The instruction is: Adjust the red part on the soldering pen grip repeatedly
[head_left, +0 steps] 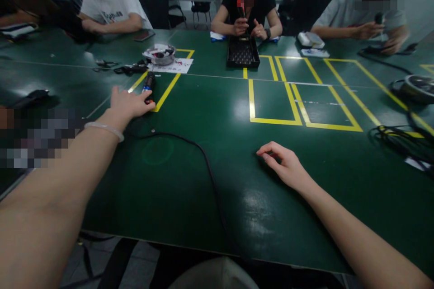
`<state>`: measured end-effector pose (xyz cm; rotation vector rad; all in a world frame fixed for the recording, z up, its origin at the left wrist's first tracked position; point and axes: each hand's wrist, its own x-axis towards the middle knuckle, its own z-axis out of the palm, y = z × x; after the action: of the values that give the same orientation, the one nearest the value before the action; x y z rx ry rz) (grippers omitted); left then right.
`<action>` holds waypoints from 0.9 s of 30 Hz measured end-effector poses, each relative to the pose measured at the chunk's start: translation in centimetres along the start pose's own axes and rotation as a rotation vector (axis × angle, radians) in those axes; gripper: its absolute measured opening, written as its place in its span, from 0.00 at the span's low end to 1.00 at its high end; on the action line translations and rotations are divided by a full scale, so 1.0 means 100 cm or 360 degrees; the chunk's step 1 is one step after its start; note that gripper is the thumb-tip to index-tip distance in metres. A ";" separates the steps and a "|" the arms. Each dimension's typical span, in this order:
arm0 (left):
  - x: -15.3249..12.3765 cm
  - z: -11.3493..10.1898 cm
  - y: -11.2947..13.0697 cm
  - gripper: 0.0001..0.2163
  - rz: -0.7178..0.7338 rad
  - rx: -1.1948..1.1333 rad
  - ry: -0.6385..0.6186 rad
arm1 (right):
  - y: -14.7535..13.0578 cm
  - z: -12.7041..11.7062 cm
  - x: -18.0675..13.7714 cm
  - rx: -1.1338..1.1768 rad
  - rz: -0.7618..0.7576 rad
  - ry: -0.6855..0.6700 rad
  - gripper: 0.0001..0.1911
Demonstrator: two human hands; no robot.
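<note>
My left hand point(128, 105) reaches far across the dark green table point(217, 144), fingers stretched toward a black and blue tool point(148, 85) that lies on a yellow tape line. The fingertips touch or nearly touch its near end; I cannot tell whether they grip it. A pale bangle sits on that wrist. My right hand point(284, 166) rests on the table nearer to me, fingers loosely curled and apart, holding nothing.
A black cable point(203, 162) runs from the tool toward the near table edge. Yellow tape boxes point(274, 101) mark the middle. A black tray point(242, 52), a bowl on paper point(160, 53), and cables point(403, 137) lie around. Several people sit on the far side.
</note>
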<state>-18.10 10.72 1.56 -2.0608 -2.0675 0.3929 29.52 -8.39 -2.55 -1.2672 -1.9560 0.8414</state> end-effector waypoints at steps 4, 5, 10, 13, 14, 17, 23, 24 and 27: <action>0.004 0.001 0.005 0.51 -0.0063 -0.0034 -0.0075 | 0.001 0.001 0.000 0.0000 0.0031 -0.0004 0.08; 0.005 0.001 0.005 0.50 -0.0082 -0.0062 -0.0088 | 0.000 0.001 0.000 -0.0003 0.0029 -0.0001 0.08; 0.007 0.004 0.000 0.47 -0.0056 -0.0162 -0.0076 | -0.001 0.002 0.001 -0.0015 0.0014 -0.0011 0.08; 0.004 0.005 0.003 0.44 -0.0035 -0.0145 -0.0059 | -0.001 0.003 0.002 -0.0018 0.0023 -0.0013 0.08; 0.003 0.005 0.006 0.42 -0.0028 -0.0136 -0.0048 | -0.001 0.003 0.002 -0.0017 0.0026 -0.0017 0.08; -0.005 0.005 0.020 0.36 0.0000 -0.0101 0.0016 | 0.001 0.005 0.003 0.0005 0.0034 -0.0030 0.08; -0.043 -0.004 0.073 0.30 0.0034 -0.0062 0.0101 | 0.004 0.007 0.004 0.0108 0.0063 0.0027 0.08; -0.052 -0.007 0.084 0.30 0.0054 -0.0056 0.0132 | 0.003 0.007 0.004 0.0120 0.0062 0.0053 0.08; -0.084 -0.019 0.117 0.28 0.0161 -0.0074 0.0195 | -0.003 0.005 0.004 0.0091 0.0001 0.0164 0.08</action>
<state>-6.29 2.35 0.02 -2.1644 -1.9261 0.2296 28.89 -8.21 -2.52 -1.2532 -1.8379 0.8105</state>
